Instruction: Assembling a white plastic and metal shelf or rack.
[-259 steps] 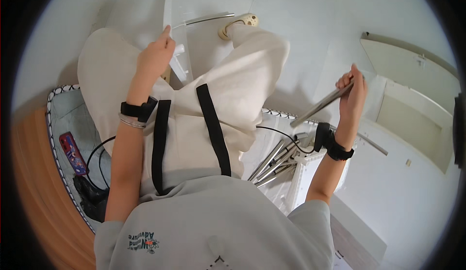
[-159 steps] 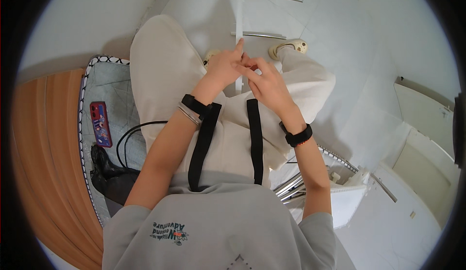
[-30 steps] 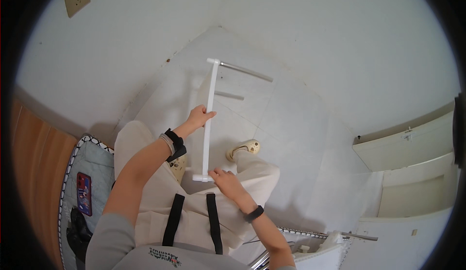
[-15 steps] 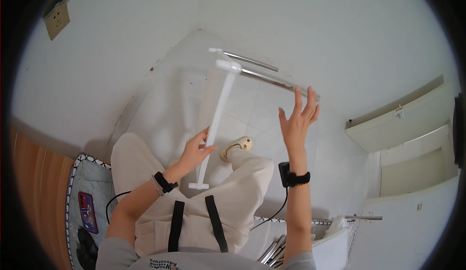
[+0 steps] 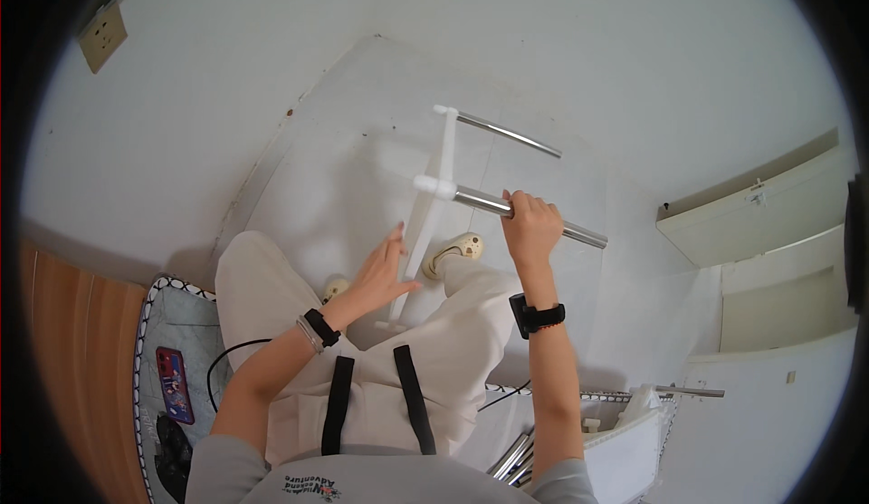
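Observation:
In front of me is a white plastic frame panel (image 5: pixel 441 154) with rounded corner sockets. Two shiny metal tubes stick out from it to the right: a farther one (image 5: pixel 509 134), and a nearer one (image 5: pixel 587 235) that my right hand (image 5: pixel 534 223) is closed around. My left hand (image 5: pixel 371 276) is beside the panel's near edge, its fingers stretched and the thumb apart. It holds nothing, and I cannot tell whether its fingertips touch the panel. The panel's lower end is over my lap, partly behind my left hand.
A phone (image 5: pixel 175 384) and a black item (image 5: pixel 172 450) lie on a grey padded surface at my left. Several metal tubes (image 5: pixel 514 457) and white plastic parts (image 5: pixel 625 450) sit at my lower right. A white cabinet (image 5: pixel 760 205) stands along the right wall.
My right hand has gone from spread fingers to gripping the nearer tube. My left hand has let go of the panel. The frame has tilted, its nearer tube now lower.

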`<move>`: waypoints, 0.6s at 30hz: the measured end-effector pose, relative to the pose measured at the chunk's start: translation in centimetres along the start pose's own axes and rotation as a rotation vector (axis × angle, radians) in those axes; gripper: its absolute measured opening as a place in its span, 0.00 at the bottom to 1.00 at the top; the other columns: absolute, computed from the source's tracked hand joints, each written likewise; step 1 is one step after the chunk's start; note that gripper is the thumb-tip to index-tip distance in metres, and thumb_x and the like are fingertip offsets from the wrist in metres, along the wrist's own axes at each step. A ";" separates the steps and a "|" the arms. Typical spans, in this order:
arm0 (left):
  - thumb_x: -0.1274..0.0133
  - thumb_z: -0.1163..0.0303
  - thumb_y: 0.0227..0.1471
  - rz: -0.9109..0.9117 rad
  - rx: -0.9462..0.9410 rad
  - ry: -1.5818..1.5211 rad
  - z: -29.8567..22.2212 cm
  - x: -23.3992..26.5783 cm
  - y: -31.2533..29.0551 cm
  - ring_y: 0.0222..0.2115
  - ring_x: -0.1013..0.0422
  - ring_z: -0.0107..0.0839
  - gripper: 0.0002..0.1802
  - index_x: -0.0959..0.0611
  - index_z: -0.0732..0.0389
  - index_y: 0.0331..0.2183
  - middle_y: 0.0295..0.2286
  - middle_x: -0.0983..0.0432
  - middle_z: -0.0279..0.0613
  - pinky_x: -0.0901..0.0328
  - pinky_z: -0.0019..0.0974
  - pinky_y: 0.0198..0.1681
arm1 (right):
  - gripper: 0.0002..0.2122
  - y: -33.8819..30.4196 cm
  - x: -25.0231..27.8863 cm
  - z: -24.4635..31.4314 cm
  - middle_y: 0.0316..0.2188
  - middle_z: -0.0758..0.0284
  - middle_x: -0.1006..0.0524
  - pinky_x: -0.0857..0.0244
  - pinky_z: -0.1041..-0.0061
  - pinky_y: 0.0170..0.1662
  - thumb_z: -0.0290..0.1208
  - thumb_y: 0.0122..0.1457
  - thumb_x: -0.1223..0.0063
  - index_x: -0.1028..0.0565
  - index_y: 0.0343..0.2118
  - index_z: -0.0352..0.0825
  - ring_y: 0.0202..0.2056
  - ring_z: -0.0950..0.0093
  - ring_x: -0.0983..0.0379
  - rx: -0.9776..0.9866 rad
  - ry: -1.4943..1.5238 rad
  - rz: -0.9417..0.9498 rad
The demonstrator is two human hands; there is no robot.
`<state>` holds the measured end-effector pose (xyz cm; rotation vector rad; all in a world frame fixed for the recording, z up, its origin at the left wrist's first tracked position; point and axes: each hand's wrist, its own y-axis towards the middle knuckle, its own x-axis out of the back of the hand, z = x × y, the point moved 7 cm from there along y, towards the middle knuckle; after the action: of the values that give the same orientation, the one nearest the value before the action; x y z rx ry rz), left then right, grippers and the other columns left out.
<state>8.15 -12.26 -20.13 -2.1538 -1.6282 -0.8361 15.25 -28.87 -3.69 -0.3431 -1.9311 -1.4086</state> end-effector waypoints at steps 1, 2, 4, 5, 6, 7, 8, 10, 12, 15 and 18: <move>0.40 0.65 0.38 -0.217 -0.111 0.008 -1.9 1.9 0.3 0.47 0.41 0.49 0.31 0.37 0.65 0.41 0.52 0.49 0.56 0.42 0.43 0.49 | 0.12 -0.4 -0.2 0.5 0.09 0.72 0.38 0.49 0.75 0.19 0.29 0.44 0.45 0.36 0.13 0.39 0.13 0.73 0.40 0.044 -0.007 0.011; 0.40 0.66 0.39 -0.435 -0.219 0.019 -3.8 4.0 -0.1 0.51 0.46 0.50 0.30 0.37 0.65 0.42 0.53 0.51 0.55 0.46 0.44 0.53 | 0.11 -0.8 -0.3 1.0 0.10 0.73 0.38 0.48 0.75 0.20 0.28 0.44 0.45 0.36 0.14 0.39 0.14 0.74 0.40 0.088 -0.011 0.023; 0.41 0.67 0.39 -0.508 -0.264 0.057 -6.5 6.1 0.7 0.52 0.48 0.50 0.30 0.37 0.65 0.42 0.53 0.51 0.54 0.47 0.44 0.53 | 0.09 -1.4 -0.5 1.4 0.10 0.73 0.38 0.48 0.76 0.20 0.27 0.44 0.46 0.35 0.14 0.39 0.15 0.75 0.40 0.125 -0.004 0.039; 0.41 0.67 0.38 -0.585 -0.313 0.096 -7.5 7.3 0.7 0.53 0.50 0.50 0.30 0.36 0.65 0.43 0.53 0.51 0.53 0.48 0.45 0.54 | 0.08 -1.9 -0.7 1.9 0.11 0.74 0.38 0.48 0.76 0.20 0.27 0.43 0.46 0.35 0.15 0.39 0.15 0.76 0.39 0.165 0.002 0.049; 0.41 0.67 0.38 -0.582 -0.305 0.099 -7.7 7.8 1.2 0.53 0.50 0.50 0.30 0.36 0.65 0.43 0.53 0.51 0.53 0.48 0.45 0.54 | 0.08 -2.3 -1.0 2.1 0.11 0.74 0.38 0.48 0.76 0.20 0.27 0.43 0.46 0.35 0.15 0.39 0.15 0.76 0.39 0.164 0.009 0.055; 0.41 0.69 0.38 -0.463 -0.261 0.208 -7.6 7.5 2.0 0.52 0.49 0.49 0.29 0.35 0.64 0.43 0.53 0.50 0.51 0.47 0.44 0.53 | 0.07 -2.7 -1.3 2.6 0.11 0.74 0.38 0.48 0.76 0.21 0.26 0.43 0.46 0.34 0.16 0.39 0.16 0.76 0.39 0.190 0.008 0.065; 0.42 0.71 0.38 -0.341 -0.217 0.313 -7.2 7.0 2.5 0.52 0.48 0.48 0.29 0.34 0.64 0.44 0.53 0.49 0.50 0.47 0.44 0.53 | 0.07 -3.1 -1.6 3.1 0.11 0.74 0.38 0.48 0.76 0.21 0.26 0.43 0.46 0.33 0.17 0.40 0.16 0.77 0.39 0.215 0.006 0.076; 0.42 0.71 0.38 -0.220 -0.202 0.215 -5.3 6.6 2.6 0.52 0.47 0.47 0.28 0.33 0.62 0.44 0.52 0.47 0.48 0.46 0.43 0.53 | 0.06 -3.9 -2.1 3.7 0.11 0.74 0.38 0.48 0.76 0.21 0.26 0.43 0.46 0.32 0.17 0.39 0.16 0.77 0.39 0.221 0.023 0.111; 0.43 0.72 0.39 -0.099 -0.190 0.111 -4.1 5.4 2.1 0.51 0.46 0.46 0.27 0.32 0.61 0.44 0.52 0.45 0.46 0.45 0.42 0.52 | 0.05 -4.8 -2.5 4.2 0.11 0.74 0.38 0.48 0.77 0.21 0.26 0.43 0.47 0.31 0.18 0.39 0.16 0.77 0.39 0.226 0.036 0.147; 0.43 0.72 0.39 -0.038 -0.146 0.131 -3.7 4.6 1.0 0.50 0.44 0.44 0.25 0.30 0.60 0.42 0.51 0.44 0.44 0.43 0.40 0.51 | 0.04 -6.3 -2.8 4.6 0.11 0.74 0.37 0.46 0.77 0.22 0.27 0.44 0.47 0.31 0.19 0.39 0.17 0.76 0.38 0.205 0.069 0.201; 0.43 0.73 0.38 -0.013 -0.095 0.130 -2.6 3.6 0.1 0.50 0.44 0.44 0.23 0.29 0.60 0.41 0.51 0.44 0.43 0.43 0.40 0.50 | 0.03 -7.8 -3.5 5.5 0.12 0.74 0.36 0.45 0.77 0.23 0.27 0.44 0.47 0.30 0.20 0.40 0.17 0.76 0.36 0.214 0.120 0.235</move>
<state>8.21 -11.02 -15.90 -2.1040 -1.5694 -1.0547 11.09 -26.10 -12.50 -0.3621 -1.8552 -1.0375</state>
